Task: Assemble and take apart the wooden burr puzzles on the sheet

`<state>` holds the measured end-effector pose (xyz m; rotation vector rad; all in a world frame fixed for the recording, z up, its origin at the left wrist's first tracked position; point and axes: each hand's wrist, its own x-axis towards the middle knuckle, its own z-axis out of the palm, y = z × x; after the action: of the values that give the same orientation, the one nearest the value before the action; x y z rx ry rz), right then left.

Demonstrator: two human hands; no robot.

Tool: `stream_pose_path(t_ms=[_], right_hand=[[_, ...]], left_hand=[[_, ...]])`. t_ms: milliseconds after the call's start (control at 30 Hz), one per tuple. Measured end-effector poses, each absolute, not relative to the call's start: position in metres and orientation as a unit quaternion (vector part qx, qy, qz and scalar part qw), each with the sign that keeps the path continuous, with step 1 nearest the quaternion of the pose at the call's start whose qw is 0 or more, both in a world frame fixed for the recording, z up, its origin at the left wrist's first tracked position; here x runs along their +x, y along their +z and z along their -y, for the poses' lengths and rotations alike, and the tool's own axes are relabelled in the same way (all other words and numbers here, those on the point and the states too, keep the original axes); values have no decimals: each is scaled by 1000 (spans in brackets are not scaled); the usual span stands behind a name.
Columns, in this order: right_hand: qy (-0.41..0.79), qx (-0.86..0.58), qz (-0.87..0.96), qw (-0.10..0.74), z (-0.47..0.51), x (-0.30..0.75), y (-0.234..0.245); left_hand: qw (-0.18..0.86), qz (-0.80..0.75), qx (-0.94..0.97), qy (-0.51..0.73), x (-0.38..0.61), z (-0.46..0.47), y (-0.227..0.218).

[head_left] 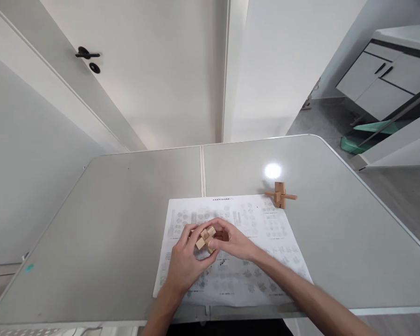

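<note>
Both my hands are wrapped round a small wooden burr puzzle (205, 236) made of interlocking pale blocks. My left hand (186, 256) grips it from the left, thumb underneath and fingers over the top. From the right, my right hand (231, 239) closes on it with thumb and fingers. Parts of the puzzle are hidden behind the fingers. Below lies a white printed instruction sheet (276, 270) with rows of small diagrams. A second wooden puzzle (279, 196), cross-shaped with sticks jutting out, rests at the sheet's upper right corner.
The grey folding table (101, 233) has a seam down its middle and a pale raised rim. Beyond its far edge stands a white door (171, 70) with a black handle (87, 54). A white cabinet (381, 79) and a green bin (353, 144) are at the far right.
</note>
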<state>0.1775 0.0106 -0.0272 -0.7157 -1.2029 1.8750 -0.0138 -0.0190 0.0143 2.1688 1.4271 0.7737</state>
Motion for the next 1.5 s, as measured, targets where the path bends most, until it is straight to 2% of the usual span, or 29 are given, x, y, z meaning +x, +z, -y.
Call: stream_pose_path(t_ms=[400,667,900,1000,1133,1267,1500], right_hand=[[670,-291,541,417,-9,177,-20],[604,-304,601,427,-10,179,-19],[561,-325,626,433,-11,181,-15],[565,-330,615,441,-11,181,-15],[642,-335,526,446,-13,180,-18],[751,-324,290,497,-21,182,-24],[724,-324,98,601,-47,207,-39]], left_hand=[[372,-535,694,306,-18,15,21],[320,-497,748,302,-25,16,18],[179,-438,839,270,-34,11,10],[156,-426,854,255,-36,7,11],[167,-445,842,254,-36,0,15],[204,-507,796,259,-38,-9,11],[221,-560,749,277,-54,-24,-11]])
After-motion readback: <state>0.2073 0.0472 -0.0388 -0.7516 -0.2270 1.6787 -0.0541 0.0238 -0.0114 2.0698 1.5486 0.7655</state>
